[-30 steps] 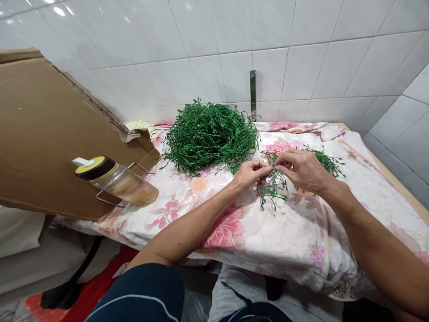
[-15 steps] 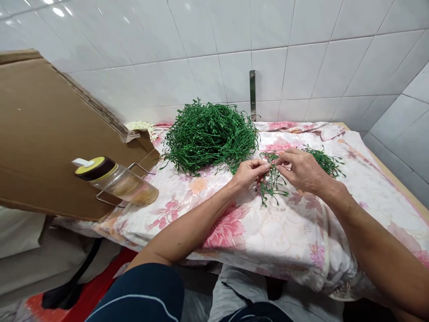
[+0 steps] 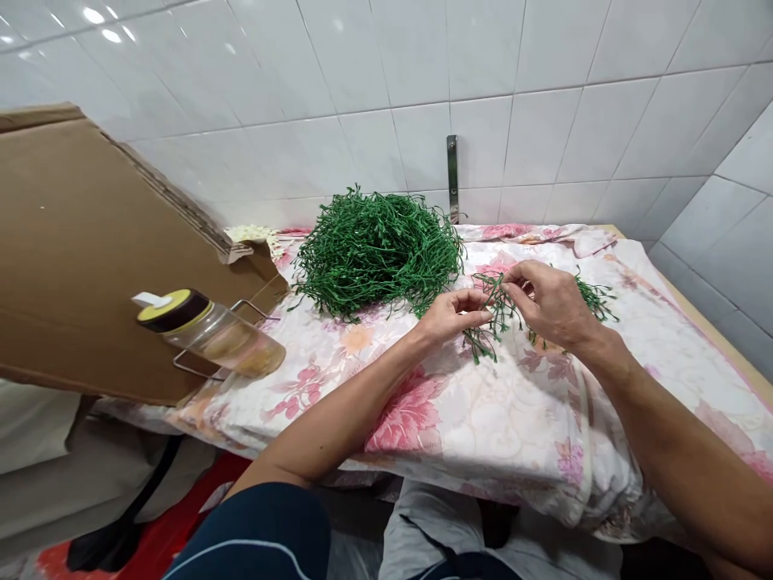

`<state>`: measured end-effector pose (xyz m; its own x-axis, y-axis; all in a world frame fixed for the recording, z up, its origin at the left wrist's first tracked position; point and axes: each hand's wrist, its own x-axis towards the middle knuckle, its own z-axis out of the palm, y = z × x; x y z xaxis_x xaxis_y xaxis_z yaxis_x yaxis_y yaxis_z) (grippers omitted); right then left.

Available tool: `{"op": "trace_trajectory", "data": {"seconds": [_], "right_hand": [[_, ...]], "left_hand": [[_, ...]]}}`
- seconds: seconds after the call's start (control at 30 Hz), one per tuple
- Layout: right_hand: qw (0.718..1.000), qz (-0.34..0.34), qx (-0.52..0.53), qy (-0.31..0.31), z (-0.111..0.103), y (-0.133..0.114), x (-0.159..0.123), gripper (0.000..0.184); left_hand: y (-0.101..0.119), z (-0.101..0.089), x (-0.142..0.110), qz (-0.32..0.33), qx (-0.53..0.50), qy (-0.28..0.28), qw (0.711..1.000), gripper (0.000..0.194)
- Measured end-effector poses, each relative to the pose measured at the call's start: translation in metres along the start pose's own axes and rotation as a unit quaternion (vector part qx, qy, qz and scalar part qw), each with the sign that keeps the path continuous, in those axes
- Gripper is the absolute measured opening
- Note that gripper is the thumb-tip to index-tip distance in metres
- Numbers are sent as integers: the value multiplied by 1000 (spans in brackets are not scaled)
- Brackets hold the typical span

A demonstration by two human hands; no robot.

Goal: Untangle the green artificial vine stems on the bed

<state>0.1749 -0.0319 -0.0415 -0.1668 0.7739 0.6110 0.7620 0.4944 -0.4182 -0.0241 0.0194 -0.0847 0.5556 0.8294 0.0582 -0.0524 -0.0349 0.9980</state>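
Over the table, my left hand (image 3: pixel 456 314) has its thumb and index finger parted, beside a small bunch of thin green artificial stems (image 3: pixel 481 345). Whether its lower fingers touch the stems is hidden. My right hand (image 3: pixel 552 302) is closed in a pinch on the upper part of this bunch, just right of my left fingertips. Small buds tip the stems, which spread above and below the hands. Behind my right hand lies a smaller green bundle (image 3: pixel 595 296), partly covered. A large tangled heap of the same green stems (image 3: pixel 380 250) sits farther back to the left.
A floral cloth (image 3: pixel 483 419) covers the table. At the left, a clear bottle (image 3: pixel 235 334) with a yellow-and-dark lid leans in a wire holder (image 3: pixel 247 308) by a large cardboard box (image 3: pixel 90 258). The tiled wall (image 3: pixel 362 72) behind carries a metal bracket (image 3: pixel 452 177).
My left thumb and index finger have come apart from their pinch. My right hand has shifted slightly right, still pinching stems. The view has tilted slightly.
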Motion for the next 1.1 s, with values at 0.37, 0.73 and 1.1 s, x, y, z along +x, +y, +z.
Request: {"op": "trace_trajectory", "data": {"seconds": [0.37,0.73,1.1], "right_hand": [[998,-27,-34,50,-1,11,0,13],[996,-20,-19,80,0,6,0,19],[985,-7,-123,-121,21,8,-10,31]], "left_hand": [[-8,5,-4,54,137,35,988,31],[-8,5,0,-5,32,108,994,37],[-10,0,2,-38,-12,114,993,36]]}}
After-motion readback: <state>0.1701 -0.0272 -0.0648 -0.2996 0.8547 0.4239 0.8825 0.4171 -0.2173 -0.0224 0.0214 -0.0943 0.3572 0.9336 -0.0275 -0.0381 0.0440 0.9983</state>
